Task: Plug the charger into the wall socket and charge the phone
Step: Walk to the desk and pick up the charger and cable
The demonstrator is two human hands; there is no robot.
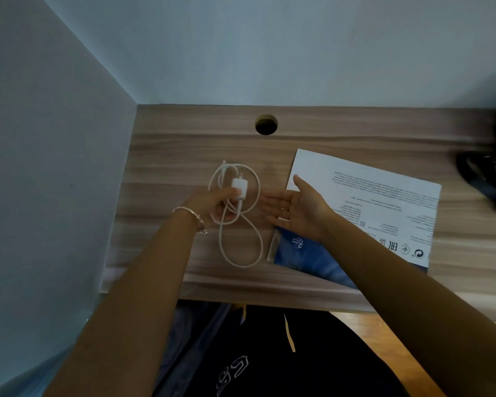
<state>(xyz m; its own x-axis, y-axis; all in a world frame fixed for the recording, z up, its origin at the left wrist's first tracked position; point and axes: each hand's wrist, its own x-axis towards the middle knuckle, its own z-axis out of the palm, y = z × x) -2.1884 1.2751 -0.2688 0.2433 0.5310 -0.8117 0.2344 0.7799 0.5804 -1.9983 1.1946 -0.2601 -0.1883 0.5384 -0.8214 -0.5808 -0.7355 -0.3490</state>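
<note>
Bare worktop (184, 144) is lying open along the back edge, around the cable hole (266, 124). A wall (55, 167) is closing off the left side. The printed sheet (384, 196) is covering the right-centre, and dark straps (487, 179) are crowding the far right.

walls (241, 47): pale blue | desk (184, 144): wood-grain, corner-set | floor (413, 339): orange wood

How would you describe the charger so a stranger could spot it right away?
On the wooden desk, left of the white paper, the left hand holds a bundle of looped white cable. The charger is the small white block on top, the only solid piece among the loops.
</note>
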